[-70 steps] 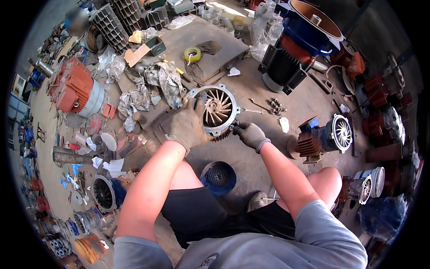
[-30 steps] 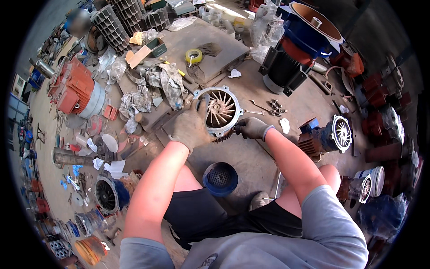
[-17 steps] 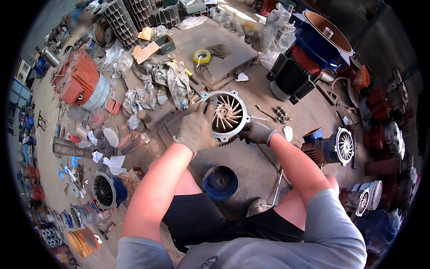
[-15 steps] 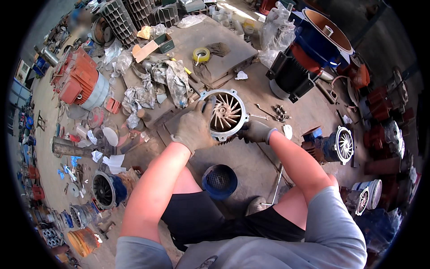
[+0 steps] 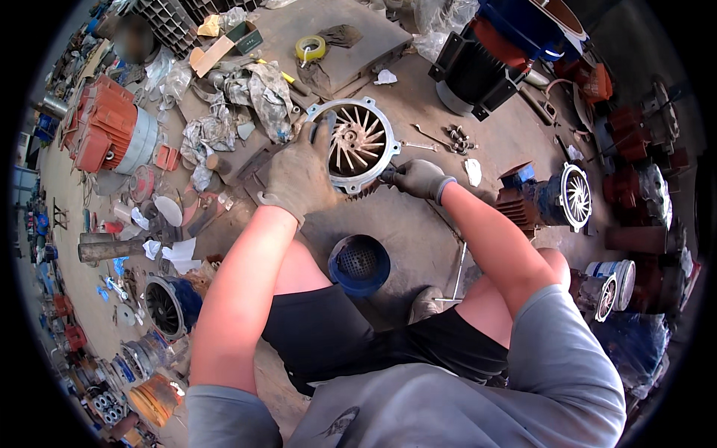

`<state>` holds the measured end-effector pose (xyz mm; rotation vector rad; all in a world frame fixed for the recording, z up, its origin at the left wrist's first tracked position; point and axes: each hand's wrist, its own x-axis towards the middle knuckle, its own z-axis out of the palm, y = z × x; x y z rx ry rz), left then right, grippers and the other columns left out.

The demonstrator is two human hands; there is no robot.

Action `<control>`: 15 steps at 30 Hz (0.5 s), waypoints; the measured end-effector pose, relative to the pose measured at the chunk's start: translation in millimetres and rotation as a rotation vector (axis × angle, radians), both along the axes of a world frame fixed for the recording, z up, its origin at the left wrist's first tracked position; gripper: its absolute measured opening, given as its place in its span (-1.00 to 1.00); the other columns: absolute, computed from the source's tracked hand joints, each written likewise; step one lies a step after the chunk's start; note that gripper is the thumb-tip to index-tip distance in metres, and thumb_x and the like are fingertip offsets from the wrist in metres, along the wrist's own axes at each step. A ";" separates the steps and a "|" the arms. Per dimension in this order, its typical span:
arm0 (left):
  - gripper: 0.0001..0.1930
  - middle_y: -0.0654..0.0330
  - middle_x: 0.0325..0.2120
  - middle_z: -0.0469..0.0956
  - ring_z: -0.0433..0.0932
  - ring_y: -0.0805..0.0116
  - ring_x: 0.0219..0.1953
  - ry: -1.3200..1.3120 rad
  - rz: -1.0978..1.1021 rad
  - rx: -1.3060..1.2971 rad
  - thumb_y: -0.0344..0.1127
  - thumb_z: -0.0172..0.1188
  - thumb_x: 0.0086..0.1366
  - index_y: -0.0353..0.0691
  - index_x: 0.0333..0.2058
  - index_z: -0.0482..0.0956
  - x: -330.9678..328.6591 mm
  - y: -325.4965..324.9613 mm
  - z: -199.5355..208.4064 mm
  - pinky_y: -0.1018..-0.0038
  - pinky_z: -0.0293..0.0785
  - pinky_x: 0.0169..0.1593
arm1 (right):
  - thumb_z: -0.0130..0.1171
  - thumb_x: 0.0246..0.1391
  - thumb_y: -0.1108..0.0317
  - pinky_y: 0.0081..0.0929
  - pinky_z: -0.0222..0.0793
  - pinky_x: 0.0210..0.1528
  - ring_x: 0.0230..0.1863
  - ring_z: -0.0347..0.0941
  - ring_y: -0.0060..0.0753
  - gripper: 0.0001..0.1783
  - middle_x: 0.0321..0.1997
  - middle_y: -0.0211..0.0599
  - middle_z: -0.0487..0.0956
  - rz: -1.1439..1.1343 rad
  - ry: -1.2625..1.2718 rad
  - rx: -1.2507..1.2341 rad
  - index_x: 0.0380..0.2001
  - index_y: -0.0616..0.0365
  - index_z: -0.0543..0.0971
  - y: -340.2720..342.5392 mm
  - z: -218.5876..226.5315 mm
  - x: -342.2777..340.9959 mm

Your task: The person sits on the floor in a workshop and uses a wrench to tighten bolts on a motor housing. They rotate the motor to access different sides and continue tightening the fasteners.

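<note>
In front of me stands a motor housing with a pale metal flange ring (image 5: pixel 393 142) facing up. Inside the ring sits a finned rotor (image 5: pixel 351 137) with rusty, straight radial blades. My left hand (image 5: pixel 305 175), in a grey work glove, grips the ring's left side, its fingers along the rim. At the lower right of the ring is my gloved right hand (image 5: pixel 420 180), its fingers closed beside a flange lug. Something small and dark shows at those fingertips, too hidden to name. Below the motor, a blue round bucket (image 5: pixel 385 266) with a perforated bottom rests on the floor.
A wrench (image 5: pixel 420 145) and a heap of bolts (image 5: pixel 461 140) lie right of the motor. A large black and blue motor (image 5: pixel 478 67) stands at the far right, a red motor (image 5: pixel 108 123) at the left. Yellow tape (image 5: pixel 310 48) lies on a metal plate.
The view has shifted, so the whole scene sits higher and further left. My right hand has drawn slightly outward from the ring. My left hand stays on the rim.
</note>
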<state>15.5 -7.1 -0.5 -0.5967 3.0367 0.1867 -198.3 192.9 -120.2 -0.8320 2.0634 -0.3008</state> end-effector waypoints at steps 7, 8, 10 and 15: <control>0.40 -0.29 0.47 0.31 0.72 -0.11 0.24 0.023 0.012 0.011 0.35 0.62 0.07 -0.35 0.62 0.00 1.5 0.2 -4.8 0.20 0.74 0.22 | 0.21 0.25 -0.55 -0.17 0.59 0.17 0.00 0.78 -0.05 -0.19 -0.14 -0.13 0.85 -0.193 0.024 0.032 -0.25 0.06 0.89 3.5 4.0 21.7; 0.39 -0.28 0.47 0.31 0.72 -0.11 0.24 0.006 0.020 0.010 0.34 0.62 0.08 -0.34 0.62 0.00 5.2 2.8 -7.0 0.20 0.74 0.22 | 0.21 0.25 -0.55 -0.18 0.59 0.18 0.00 0.78 -0.05 -0.19 -0.13 -0.13 0.85 -0.215 0.020 0.038 -0.24 0.05 0.89 6.1 1.8 29.5; 0.38 -0.28 0.47 0.32 0.72 -0.11 0.25 -0.007 0.030 -0.013 0.33 0.61 0.09 -0.34 0.62 0.00 4.3 1.6 -3.1 0.20 0.74 0.22 | 0.21 0.25 -0.54 -0.18 0.59 0.19 0.01 0.79 -0.05 -0.19 -0.11 -0.13 0.86 -0.264 0.031 0.026 -0.23 0.05 0.89 6.3 3.7 36.6; 0.34 -0.33 0.37 0.41 0.60 -0.22 0.34 0.014 0.020 0.027 0.24 0.66 0.02 -0.41 0.55 0.09 4.6 2.5 2.5 0.12 0.61 0.38 | 0.19 0.32 -0.48 -0.15 0.59 0.22 0.02 0.78 -0.01 -0.24 -0.10 -0.13 0.86 -0.259 0.031 0.006 -0.21 0.04 0.90 10.8 1.8 45.1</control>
